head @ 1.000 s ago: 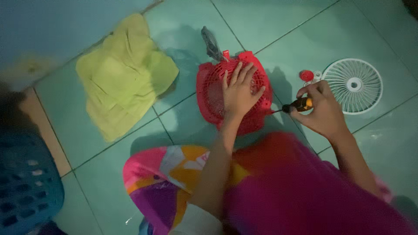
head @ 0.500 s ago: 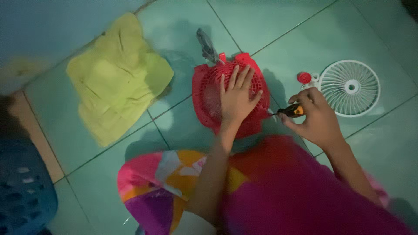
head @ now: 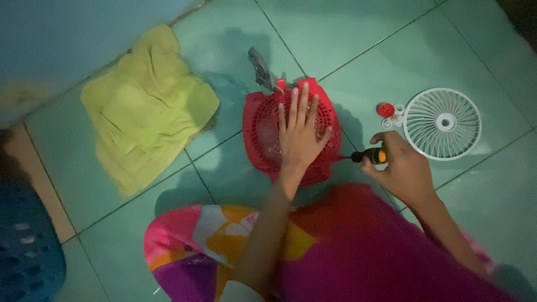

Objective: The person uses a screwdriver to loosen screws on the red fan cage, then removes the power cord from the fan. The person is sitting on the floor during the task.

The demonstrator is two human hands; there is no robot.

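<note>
At the lower left edge of the frame stands part of a blue slotted basket (head: 25, 251), and up from it, at upper left, a crumpled yellow-green cloth (head: 142, 106) lies on the green tiled floor (head: 447, 39), well apart from the work. At centre lies the red fan housing (head: 263, 134), face down on the tiles, with a grey piece (head: 260, 67) projecting from its upper rim; what that piece is cannot be told. The left hand (head: 299, 131) lies flat on the housing, fingers spread wide, pressing it to the floor. Just right of the housing, the right hand (head: 405, 168) is closed round a screwdriver (head: 369, 155) with a black and orange handle, its shaft pointing left into the housing's lower right edge; the tip and any screw are hidden. In the right of the frame a white round grille (head: 444, 124) lies flat, with a small red cap (head: 385, 109) touching or just beside its left rim. In my judgement the step is working a fastener at the housing's side. To do it well, the flat palm should bear down steadily so the housing does not turn, the shaft should stay in line with the fastener, and pressure should go along the shaft to avoid slipping toward the pressing fingers. The dim light is a concern.
</note>
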